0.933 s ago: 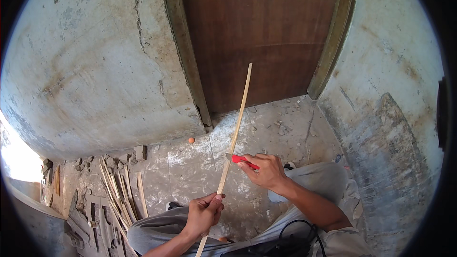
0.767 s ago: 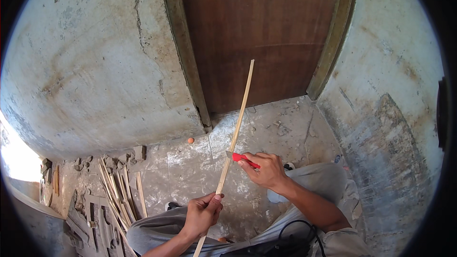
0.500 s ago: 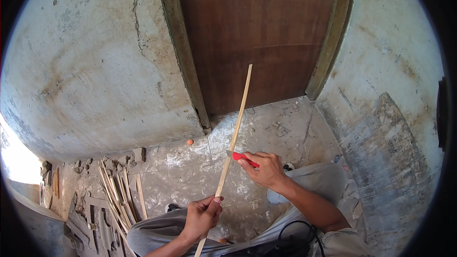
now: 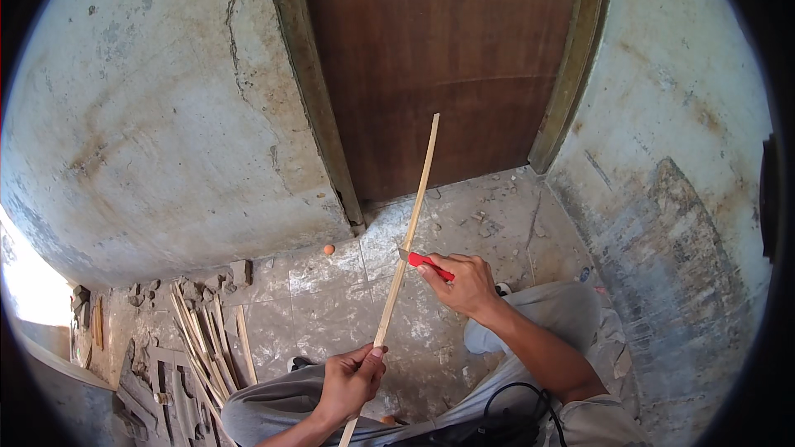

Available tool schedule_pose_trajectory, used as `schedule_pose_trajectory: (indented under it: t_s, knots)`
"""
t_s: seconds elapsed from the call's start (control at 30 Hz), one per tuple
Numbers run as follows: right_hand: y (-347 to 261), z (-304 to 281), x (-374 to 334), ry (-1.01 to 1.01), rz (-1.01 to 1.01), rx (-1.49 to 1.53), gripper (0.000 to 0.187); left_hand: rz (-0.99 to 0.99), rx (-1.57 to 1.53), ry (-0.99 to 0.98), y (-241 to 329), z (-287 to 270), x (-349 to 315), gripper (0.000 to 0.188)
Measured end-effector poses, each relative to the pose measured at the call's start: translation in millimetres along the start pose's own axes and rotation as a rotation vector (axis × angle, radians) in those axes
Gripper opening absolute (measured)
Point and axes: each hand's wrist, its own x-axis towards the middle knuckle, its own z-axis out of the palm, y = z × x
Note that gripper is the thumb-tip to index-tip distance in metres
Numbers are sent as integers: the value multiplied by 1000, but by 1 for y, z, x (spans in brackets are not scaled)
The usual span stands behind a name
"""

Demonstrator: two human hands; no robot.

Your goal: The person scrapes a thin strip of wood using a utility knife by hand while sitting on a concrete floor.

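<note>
Two hands on one thin wooden strip (image 4: 407,228): left hand (image 4: 349,381) wrapped around its lower end, right hand (image 4: 465,283) closed on a red knife (image 4: 429,263) whose blade touches the strip midway. More strips (image 4: 203,339) lie on the floor left, brown door (image 4: 443,58) beyond.

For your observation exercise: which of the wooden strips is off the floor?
The long strip in the left hand; the other strips lie piled on the floor.
</note>
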Motion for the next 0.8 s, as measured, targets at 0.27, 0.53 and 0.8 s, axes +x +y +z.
schedule_pose_trajectory:
  t_s: [0.27, 0.53, 0.8]
  knots:
    - [5, 0, 6, 22, 33, 3, 31, -2, 34, 6, -1, 1, -1, 27]
    - [8, -2, 9, 31, 47, 0, 33, -14, 27, -16, 0, -1, -3, 26]
    - [5, 0, 11, 68, 2, 46, 32, -34, 11, 19, 10, -5, -15, 28]
